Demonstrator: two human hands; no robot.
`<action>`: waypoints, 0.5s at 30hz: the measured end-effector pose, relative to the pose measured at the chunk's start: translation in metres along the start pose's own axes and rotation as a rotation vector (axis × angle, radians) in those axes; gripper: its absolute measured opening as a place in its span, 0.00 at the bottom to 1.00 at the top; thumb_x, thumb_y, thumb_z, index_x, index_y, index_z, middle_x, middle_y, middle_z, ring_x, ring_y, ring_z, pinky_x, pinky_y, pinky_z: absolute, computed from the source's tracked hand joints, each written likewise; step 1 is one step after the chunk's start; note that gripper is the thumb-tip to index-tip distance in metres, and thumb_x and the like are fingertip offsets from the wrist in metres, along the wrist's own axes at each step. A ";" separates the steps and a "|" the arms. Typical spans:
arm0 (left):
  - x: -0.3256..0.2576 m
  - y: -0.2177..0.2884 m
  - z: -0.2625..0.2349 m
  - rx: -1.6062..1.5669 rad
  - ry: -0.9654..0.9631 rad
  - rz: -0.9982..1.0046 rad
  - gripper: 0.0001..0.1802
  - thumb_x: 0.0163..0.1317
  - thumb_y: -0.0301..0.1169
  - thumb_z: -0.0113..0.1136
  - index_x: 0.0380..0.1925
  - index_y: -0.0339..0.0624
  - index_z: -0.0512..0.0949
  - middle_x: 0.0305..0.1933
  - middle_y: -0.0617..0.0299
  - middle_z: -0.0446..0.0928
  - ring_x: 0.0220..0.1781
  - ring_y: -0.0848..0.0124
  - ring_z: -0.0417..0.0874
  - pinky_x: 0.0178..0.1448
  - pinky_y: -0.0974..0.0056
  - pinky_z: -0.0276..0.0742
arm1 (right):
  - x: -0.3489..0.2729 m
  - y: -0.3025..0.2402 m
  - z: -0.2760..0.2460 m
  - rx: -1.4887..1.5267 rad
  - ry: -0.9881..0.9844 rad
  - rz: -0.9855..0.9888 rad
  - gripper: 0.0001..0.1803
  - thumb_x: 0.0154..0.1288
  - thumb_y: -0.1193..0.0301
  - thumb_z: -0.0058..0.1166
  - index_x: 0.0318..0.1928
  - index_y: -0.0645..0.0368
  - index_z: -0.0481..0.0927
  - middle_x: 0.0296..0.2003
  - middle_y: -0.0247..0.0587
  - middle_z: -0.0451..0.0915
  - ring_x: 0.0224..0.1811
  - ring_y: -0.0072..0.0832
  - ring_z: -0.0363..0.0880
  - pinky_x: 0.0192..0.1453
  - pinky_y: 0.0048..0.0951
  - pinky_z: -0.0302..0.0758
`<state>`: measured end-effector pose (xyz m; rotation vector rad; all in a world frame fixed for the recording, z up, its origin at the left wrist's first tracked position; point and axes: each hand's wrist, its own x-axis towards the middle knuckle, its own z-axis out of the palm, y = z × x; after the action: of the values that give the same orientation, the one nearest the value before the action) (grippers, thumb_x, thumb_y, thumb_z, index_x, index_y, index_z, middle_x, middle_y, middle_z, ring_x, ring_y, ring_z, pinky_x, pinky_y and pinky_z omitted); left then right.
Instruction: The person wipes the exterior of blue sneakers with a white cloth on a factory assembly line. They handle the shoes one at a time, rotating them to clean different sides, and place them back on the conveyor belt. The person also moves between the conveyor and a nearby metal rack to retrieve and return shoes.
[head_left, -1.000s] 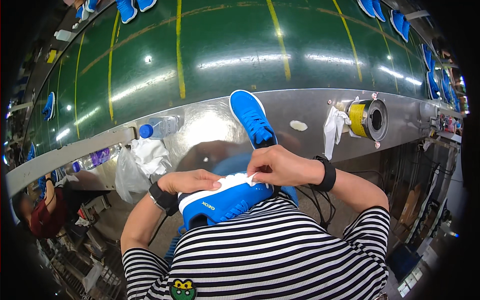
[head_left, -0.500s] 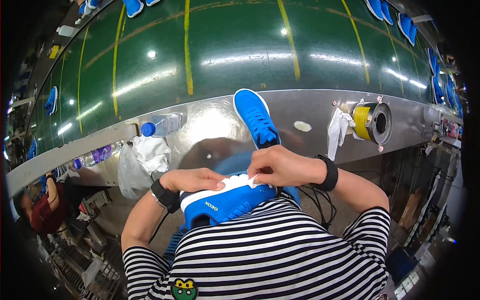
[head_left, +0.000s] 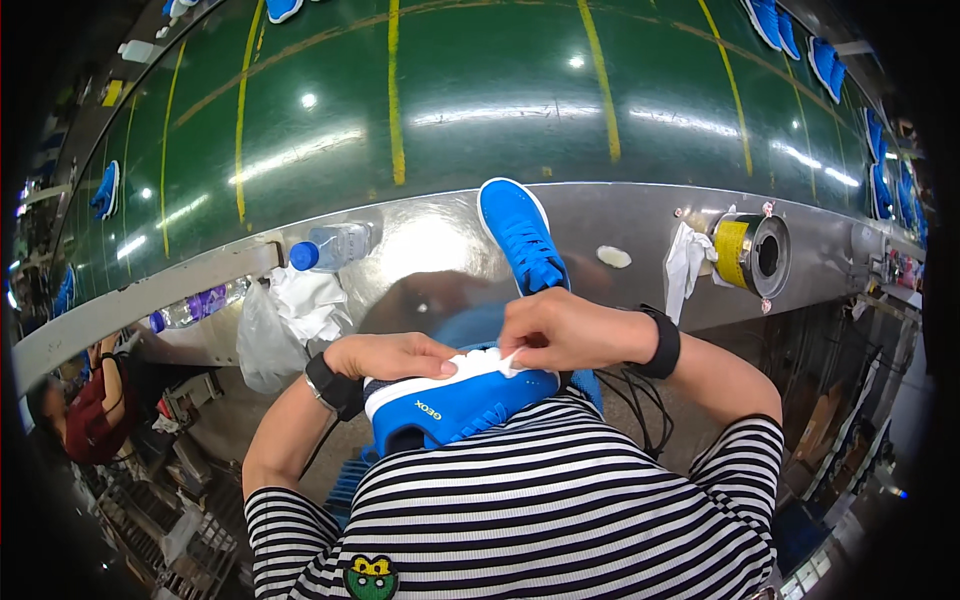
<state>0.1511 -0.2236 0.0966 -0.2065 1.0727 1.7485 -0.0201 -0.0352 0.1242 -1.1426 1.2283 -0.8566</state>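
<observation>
A blue sneaker (head_left: 470,402) with a white sole lies on its side close against my striped shirt, its sole edge turned away from me. My left hand (head_left: 395,356) grips it near the heel, thumb on the white sole edge. My right hand (head_left: 570,330) pinches a small white cloth (head_left: 509,362) against the sole edge towards the toe; most of the cloth is hidden by the fingers. Just beyond my right hand, another blue sneaker (head_left: 520,230) rests upright on the metal ledge (head_left: 440,215), toe pointing away.
A green conveyor belt (head_left: 500,90) with yellow lines runs beyond the ledge, carrying blue shoes. A capped bottle (head_left: 340,247) and a plastic bag (head_left: 268,340) are at left. At right are a yellow-labelled can (head_left: 735,250) and a white rag (head_left: 686,262). A co-worker (head_left: 92,410) is at far left.
The scene has shifted slightly to the right in view. Shoes on the belt have moved a little. Both hands keep their grip, and the right still pinches the cloth at the sole edge.
</observation>
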 end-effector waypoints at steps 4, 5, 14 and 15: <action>0.001 -0.006 -0.002 -0.023 -0.015 0.013 0.25 0.66 0.39 0.47 0.57 0.32 0.65 0.50 0.60 0.74 0.48 0.78 0.72 0.54 0.72 0.67 | -0.007 0.000 -0.002 -0.004 -0.002 0.065 0.05 0.50 0.76 0.55 0.29 0.65 0.77 0.25 0.43 0.73 0.27 0.33 0.75 0.32 0.29 0.70; 0.003 -0.005 -0.004 -0.038 -0.030 0.001 0.25 0.66 0.39 0.47 0.57 0.32 0.65 0.50 0.60 0.74 0.48 0.78 0.72 0.54 0.72 0.67 | -0.005 0.000 -0.002 -0.030 -0.008 0.050 0.05 0.50 0.76 0.55 0.29 0.65 0.77 0.25 0.43 0.73 0.27 0.33 0.75 0.32 0.29 0.70; -0.004 -0.004 0.001 0.014 0.021 0.030 0.25 0.65 0.39 0.47 0.58 0.36 0.65 0.52 0.59 0.73 0.50 0.75 0.71 0.57 0.71 0.64 | -0.003 0.000 0.000 -0.005 0.014 0.077 0.06 0.50 0.74 0.56 0.28 0.65 0.77 0.24 0.41 0.74 0.27 0.30 0.74 0.32 0.27 0.70; -0.004 -0.005 0.001 0.008 0.020 0.042 0.25 0.65 0.39 0.47 0.58 0.36 0.64 0.53 0.59 0.73 0.51 0.75 0.71 0.57 0.71 0.64 | -0.012 0.004 0.001 0.025 0.041 0.129 0.06 0.51 0.74 0.56 0.29 0.64 0.77 0.25 0.40 0.74 0.26 0.28 0.74 0.32 0.26 0.70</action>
<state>0.1577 -0.2247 0.0966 -0.1979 1.1058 1.7831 -0.0212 -0.0230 0.1231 -1.0187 1.3072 -0.7987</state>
